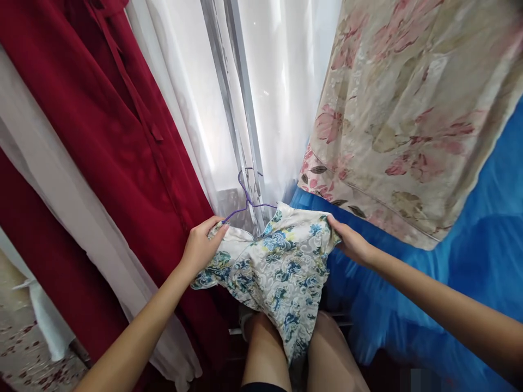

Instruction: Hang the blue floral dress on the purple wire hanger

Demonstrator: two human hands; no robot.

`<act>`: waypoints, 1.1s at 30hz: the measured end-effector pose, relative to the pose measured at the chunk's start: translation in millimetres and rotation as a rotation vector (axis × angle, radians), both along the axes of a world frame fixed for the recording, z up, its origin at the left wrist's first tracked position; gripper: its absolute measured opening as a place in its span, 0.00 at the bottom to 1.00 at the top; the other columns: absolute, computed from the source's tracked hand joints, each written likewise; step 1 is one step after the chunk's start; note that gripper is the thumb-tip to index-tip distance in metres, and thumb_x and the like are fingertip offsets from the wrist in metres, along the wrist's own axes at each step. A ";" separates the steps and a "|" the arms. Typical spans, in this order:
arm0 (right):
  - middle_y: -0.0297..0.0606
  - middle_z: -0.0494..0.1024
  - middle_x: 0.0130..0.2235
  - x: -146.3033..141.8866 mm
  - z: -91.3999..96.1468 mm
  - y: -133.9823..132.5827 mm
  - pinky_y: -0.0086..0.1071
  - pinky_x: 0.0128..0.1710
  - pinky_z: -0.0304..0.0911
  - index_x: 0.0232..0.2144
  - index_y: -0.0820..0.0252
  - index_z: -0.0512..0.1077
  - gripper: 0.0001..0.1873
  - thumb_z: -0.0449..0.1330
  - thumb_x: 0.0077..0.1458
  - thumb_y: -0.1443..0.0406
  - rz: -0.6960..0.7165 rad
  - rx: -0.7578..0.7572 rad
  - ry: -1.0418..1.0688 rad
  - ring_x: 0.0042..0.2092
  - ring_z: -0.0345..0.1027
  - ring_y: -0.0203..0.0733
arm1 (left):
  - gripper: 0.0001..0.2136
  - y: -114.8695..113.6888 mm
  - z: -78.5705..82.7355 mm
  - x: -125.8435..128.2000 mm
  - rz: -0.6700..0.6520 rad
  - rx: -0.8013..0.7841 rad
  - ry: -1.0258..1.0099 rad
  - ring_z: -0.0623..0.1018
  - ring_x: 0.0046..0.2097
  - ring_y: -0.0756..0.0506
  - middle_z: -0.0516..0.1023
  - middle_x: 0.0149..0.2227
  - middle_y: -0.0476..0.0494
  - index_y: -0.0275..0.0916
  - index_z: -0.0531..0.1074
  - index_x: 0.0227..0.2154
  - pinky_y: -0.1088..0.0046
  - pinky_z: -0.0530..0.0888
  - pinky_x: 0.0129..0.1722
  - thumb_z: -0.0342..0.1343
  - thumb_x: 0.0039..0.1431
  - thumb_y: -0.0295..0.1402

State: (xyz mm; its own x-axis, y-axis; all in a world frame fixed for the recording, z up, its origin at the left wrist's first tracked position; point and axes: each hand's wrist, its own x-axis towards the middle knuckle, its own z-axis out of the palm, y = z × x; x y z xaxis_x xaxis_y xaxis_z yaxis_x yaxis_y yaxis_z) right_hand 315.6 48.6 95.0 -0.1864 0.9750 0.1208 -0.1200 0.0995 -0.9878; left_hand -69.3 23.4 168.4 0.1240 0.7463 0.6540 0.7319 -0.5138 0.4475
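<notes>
Between my hands hangs a white short-sleeved top [281,267] with blue and green flowers, spread out over my legs. A purple wire hanger [247,190] sits inside its neck opening, and the hook points up toward the metal rack posts. My left hand [204,242] pinches the top's left shoulder, with the thumb over the cloth by the hanger's arm. At the other shoulder my right hand [349,239] grips the cloth edge, its fingers partly hidden behind the fabric. The right end of the hanger is covered by the top.
Dark red garments [134,141] and a pale cloth [77,179] hang on the left. To the right are a beige floral garment [400,120] and blue tulle [469,272]. Grey metal posts [235,92] stand ahead, before a white curtain [281,98].
</notes>
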 end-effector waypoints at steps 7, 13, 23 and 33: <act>0.38 0.77 0.24 9.2 -24.7 -33.4 0.37 0.38 0.69 0.20 0.60 0.76 0.31 0.60 0.55 0.39 -0.026 0.230 -0.316 0.33 0.71 0.50 | 0.16 12.6 -0.7 -14.2 0.023 -0.036 -0.116 0.77 0.40 0.44 0.81 0.39 0.46 0.38 0.78 0.40 0.72 0.72 0.42 0.56 0.63 0.46; 0.36 0.81 0.33 10.7 -27.9 -39.3 0.37 0.46 0.69 0.31 0.58 0.79 0.25 0.61 0.58 0.43 -0.049 0.273 -0.371 0.42 0.73 0.52 | 0.21 7.1 -9.8 -54.1 0.027 -0.213 -0.325 0.77 0.40 0.42 0.81 0.39 0.41 0.36 0.78 0.40 0.70 0.72 0.39 0.62 0.54 0.49; 0.33 0.79 0.33 -14.7 8.0 -10.0 0.30 0.35 0.65 0.37 0.57 0.78 0.21 0.65 0.56 0.46 -0.236 0.282 0.016 0.34 0.69 0.41 | 0.19 -22.3 -41.3 -69.2 0.151 -0.124 -0.093 0.65 0.27 0.49 0.65 0.24 0.53 0.38 0.73 0.34 0.75 0.62 0.29 0.48 0.67 0.49; 0.32 0.70 0.31 -76.2 83.4 -56.4 0.28 0.34 0.59 0.32 0.59 0.71 0.19 0.54 0.67 0.51 -0.256 0.629 -0.101 0.33 0.62 0.37 | 0.18 -11.1 -65.6 -85.1 0.235 -0.093 -0.122 0.65 0.28 0.49 0.62 0.24 0.53 0.40 0.64 0.27 0.75 0.60 0.30 0.47 0.68 0.47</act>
State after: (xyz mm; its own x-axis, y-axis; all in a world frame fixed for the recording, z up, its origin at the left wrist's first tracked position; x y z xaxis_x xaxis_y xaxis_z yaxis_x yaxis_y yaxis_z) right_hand 239.5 -7.8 178.4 0.0001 0.7403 0.6723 0.0736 0.6705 -0.7383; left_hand -154.3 12.4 102.9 -0.1348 0.8030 0.5806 0.7640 -0.2889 0.5769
